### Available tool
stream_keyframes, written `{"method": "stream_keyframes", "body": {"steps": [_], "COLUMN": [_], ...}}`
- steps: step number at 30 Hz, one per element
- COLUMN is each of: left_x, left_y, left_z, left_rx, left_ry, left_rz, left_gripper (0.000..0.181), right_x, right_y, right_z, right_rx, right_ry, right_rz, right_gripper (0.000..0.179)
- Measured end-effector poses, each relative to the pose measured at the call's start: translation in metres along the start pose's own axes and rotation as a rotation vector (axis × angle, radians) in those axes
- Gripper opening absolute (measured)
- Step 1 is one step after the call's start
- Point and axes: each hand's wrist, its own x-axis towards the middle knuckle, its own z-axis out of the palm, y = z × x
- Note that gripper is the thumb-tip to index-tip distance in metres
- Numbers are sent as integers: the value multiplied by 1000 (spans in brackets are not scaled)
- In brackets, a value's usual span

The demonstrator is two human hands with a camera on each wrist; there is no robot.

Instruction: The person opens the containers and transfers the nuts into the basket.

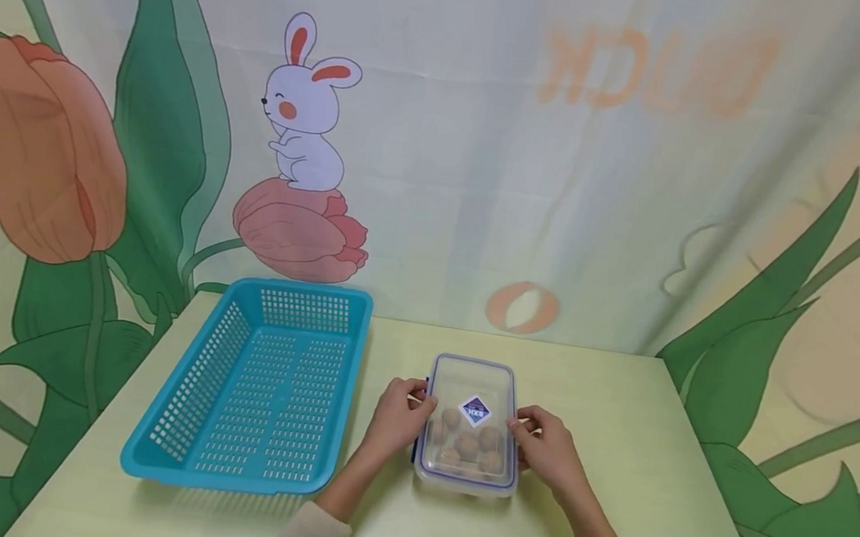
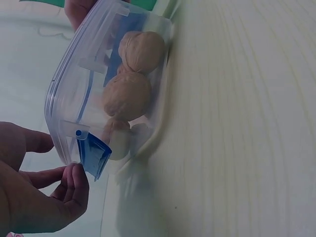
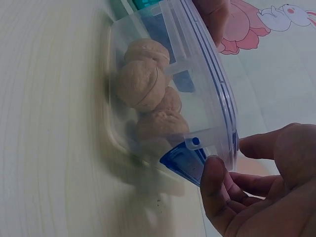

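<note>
A clear plastic food container (image 3: 126, 113) with several walnuts (image 1: 467, 445) inside stands on the table, its clear lid (image 1: 468, 378) on top, edged in purple-blue and bearing a diamond-shaped label. My left hand (image 1: 397, 414) pinches the lid's left edge between thumb and fingers. On the opposite edge, my right hand (image 1: 546, 448) pinches the lid the same way. A blue side clip (image 2: 93, 154) sticks outward by the left fingertips in the left wrist view. Another blue clip (image 3: 183, 162) hangs swung out beside the right fingers in the right wrist view.
A blue perforated plastic basket (image 1: 352, 395) lies left of the container, close to my left forearm. The pale wooden table (image 1: 633, 445) extends to the right. Behind it hangs a curtain (image 1: 443, 179) printed with tulips and a rabbit.
</note>
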Motion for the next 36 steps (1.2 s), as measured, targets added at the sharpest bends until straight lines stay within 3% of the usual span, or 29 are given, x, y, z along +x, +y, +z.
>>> {"method": "stream_keyframes", "body": {"steps": [14,24,36], "left_x": [-5,-5,-11], "left_y": [9,18,36], "left_z": [0,-3,-6], "left_rx": [90,104,132], "left_ry": [14,33,-9], "left_rz": [34,88,56], "left_gripper": [37,37,41], "right_x": [-4,-7,-12], "right_y": [0,-5,-10], "right_z": [-1,-5,-15], "right_rx": [23,89,103], "right_ry": [29,38,47], "right_rz": [-9,-28,-8], "right_gripper": [30,28,29]}}
